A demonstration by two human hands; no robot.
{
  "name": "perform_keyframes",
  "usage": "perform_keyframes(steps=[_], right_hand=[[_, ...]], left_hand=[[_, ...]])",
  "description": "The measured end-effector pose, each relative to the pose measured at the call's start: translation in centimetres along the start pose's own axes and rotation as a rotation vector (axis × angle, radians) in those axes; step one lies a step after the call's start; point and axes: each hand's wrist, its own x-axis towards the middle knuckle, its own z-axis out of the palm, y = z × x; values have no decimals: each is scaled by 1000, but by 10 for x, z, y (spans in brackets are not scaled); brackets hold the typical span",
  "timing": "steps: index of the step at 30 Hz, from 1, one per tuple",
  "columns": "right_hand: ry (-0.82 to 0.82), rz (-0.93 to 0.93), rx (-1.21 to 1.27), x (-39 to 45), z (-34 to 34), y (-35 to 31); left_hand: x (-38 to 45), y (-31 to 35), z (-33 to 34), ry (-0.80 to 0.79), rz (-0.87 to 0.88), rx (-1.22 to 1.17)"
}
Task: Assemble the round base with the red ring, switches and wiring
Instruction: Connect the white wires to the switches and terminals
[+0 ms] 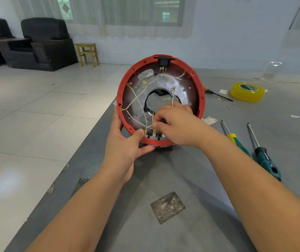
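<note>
The round base with its red ring (123, 88) stands tilted on its lower edge on the grey table, open side facing me. Inside, white wires (135, 100) with gold ring terminals cross a metal plate (165, 82) that has a hole in its middle. A black socket (162, 61) sits at the top of the ring, and switches (152, 136) with gold tabs sit at the bottom. My left hand (125, 146) grips the ring's lower left edge, thumb inside by the switches. My right hand (174, 122) pinches a white wire just above the switches.
Two green-handled screwdrivers (236, 139) (265, 157) lie on the table to the right. A yellow tape roll (247, 91) and a thin dark tool (218, 94) lie behind them. The table's left edge (91, 135) runs diagonally, with tiled floor, a wooden stool (87, 52) and dark armchairs beyond.
</note>
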Motion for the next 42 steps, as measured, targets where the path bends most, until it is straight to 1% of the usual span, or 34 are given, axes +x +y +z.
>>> perform_keyframes(steps=[15,21,25,31,37,42], right_hand=[[27,-16,60,2,1,6],[4,-18,79,0,-2,4],[10,-24,47,0,-1,3],[35,13,42,0,3,3],[97,46,84,1,8,3],[128,52,60,3,14,-5]], left_hand=[[0,-1,1,17,4,-31],[1,-2,-1,44,-13,-79],[3,-2,-2,45,-4,-83],[3,-8,0,109,-75,-132],[0,-13,7,31,-145,-181],[0,-10,4,-5,-186,-250]])
